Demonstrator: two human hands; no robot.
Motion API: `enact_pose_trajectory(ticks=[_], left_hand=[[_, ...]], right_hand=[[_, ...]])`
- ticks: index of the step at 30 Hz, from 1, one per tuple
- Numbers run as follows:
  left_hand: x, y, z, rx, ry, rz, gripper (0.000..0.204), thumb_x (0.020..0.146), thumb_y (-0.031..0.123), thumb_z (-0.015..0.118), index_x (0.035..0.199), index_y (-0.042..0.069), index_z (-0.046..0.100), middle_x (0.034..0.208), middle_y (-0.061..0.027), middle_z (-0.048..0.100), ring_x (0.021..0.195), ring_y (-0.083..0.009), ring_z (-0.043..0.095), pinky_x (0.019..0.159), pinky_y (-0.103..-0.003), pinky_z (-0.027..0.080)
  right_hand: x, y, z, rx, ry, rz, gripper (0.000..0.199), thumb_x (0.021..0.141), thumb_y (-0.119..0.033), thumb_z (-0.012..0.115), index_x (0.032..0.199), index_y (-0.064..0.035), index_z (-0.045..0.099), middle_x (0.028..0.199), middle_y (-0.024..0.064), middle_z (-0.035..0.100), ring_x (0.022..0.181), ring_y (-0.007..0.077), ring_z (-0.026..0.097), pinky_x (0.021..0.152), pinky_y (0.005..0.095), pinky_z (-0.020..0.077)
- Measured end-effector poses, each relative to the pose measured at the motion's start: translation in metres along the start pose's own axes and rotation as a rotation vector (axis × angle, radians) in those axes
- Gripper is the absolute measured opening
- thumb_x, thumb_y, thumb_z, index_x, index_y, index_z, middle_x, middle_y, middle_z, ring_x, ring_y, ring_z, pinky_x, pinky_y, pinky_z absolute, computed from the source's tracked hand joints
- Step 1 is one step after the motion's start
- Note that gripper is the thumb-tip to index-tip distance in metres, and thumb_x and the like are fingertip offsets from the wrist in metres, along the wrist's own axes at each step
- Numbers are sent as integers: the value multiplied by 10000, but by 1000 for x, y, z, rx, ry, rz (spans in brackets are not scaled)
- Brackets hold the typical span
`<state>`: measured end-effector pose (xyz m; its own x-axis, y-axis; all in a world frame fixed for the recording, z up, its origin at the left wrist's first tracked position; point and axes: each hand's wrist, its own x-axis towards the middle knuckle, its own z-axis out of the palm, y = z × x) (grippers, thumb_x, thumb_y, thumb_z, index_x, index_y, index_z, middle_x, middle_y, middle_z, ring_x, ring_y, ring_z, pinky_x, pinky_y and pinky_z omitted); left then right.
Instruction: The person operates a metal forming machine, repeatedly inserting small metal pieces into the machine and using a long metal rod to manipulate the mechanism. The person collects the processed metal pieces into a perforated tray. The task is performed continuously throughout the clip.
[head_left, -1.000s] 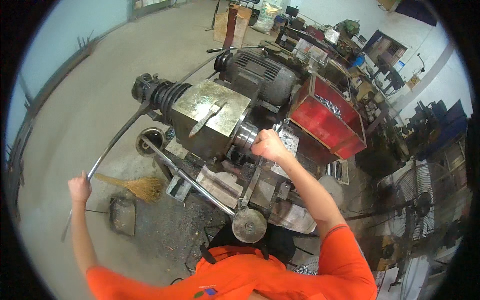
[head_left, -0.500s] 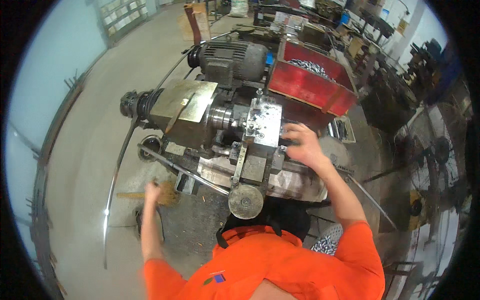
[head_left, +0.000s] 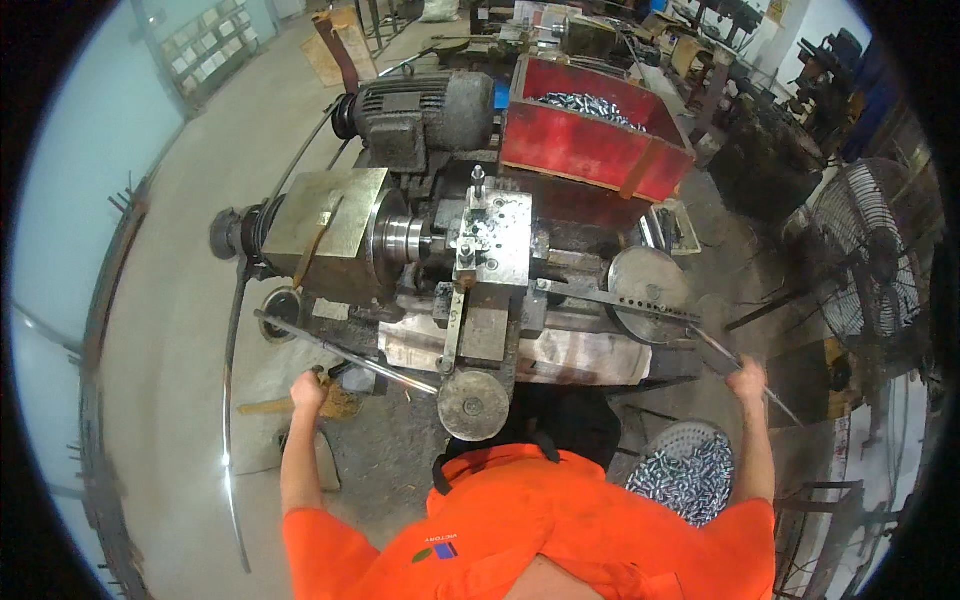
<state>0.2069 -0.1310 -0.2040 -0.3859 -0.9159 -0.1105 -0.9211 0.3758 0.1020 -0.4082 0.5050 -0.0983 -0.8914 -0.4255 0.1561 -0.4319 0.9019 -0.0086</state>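
Observation:
A small machine lathe (head_left: 480,235) stands before me, with a metal tool block (head_left: 502,235) next to its spindle chuck (head_left: 402,240). My right hand (head_left: 745,382) is closed around a metal lever (head_left: 722,350) at the machine's right end, where a flat perforated bar (head_left: 625,300) runs towards the tool block. At the lower left, my left hand (head_left: 308,390) is closed on something dark that I cannot make out. Beside it, a long steel rod handle (head_left: 350,350) slopes down to a round metal disc (head_left: 474,405).
A red bin (head_left: 595,145) of small metal parts stands behind the lathe. A perforated basket (head_left: 685,470) of shiny parts is by my right arm. An electric motor (head_left: 425,112) sits at the back; a fan (head_left: 870,245) stands at right. A brush (head_left: 340,402) lies below my left hand.
My right hand has moved from the tool block rightwards and nearer me, onto the lever. My left hand has stayed low at the left. The view has shifted a little.

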Motion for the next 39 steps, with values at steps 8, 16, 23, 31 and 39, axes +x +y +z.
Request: enact_pose_trajectory(ticks=[8, 16, 23, 31, 39], left_hand=[[8, 37, -93, -1093, 145, -249, 508, 878, 393, 565, 1067, -78, 552, 729, -163, 637, 518, -190, 613, 462, -280, 491], [33, 70, -62, -1307, 275, -349, 307, 856, 218, 535, 1014, -38, 473, 792, -118, 578, 574, -215, 603, 480, -335, 541], [32, 77, -65, -1405, 287, -261, 364, 811, 187, 531, 1065, -53, 430, 813, -127, 568, 597, -226, 598, 497, -367, 549], [29, 79, -73, -1259, 260, -263, 295, 823, 221, 522, 983, -25, 501, 748, -99, 579, 566, -223, 603, 480, -361, 546], [29, 60, -79, -1108, 96, -371, 328, 823, 264, 536, 944, -39, 504, 723, -104, 580, 526, -221, 612, 432, -339, 553]], right_hand=[[-51, 35, 13, -199, -153, 359, 237, 648, -196, 602, 829, -44, 596, 824, 178, 625, 853, 370, 604, 743, 449, 491], [-206, -70, 3, 855, -242, 362, 221, 616, -133, 587, 784, 3, 632, 591, 70, 540, 549, 174, 494, 516, 327, 398], [-221, -132, -6, 1203, -577, 631, 262, 655, -106, 534, 871, 12, 624, 552, -57, 408, 444, 51, 360, 400, 233, 238], [-221, -140, -7, 1285, -599, 678, 300, 628, -37, 501, 903, 19, 607, 504, 5, 432, 349, 111, 372, 333, 266, 252], [-155, -39, -6, 431, -112, 170, 296, 583, -125, 567, 813, 61, 587, 568, 201, 546, 549, 321, 570, 528, 407, 435]])
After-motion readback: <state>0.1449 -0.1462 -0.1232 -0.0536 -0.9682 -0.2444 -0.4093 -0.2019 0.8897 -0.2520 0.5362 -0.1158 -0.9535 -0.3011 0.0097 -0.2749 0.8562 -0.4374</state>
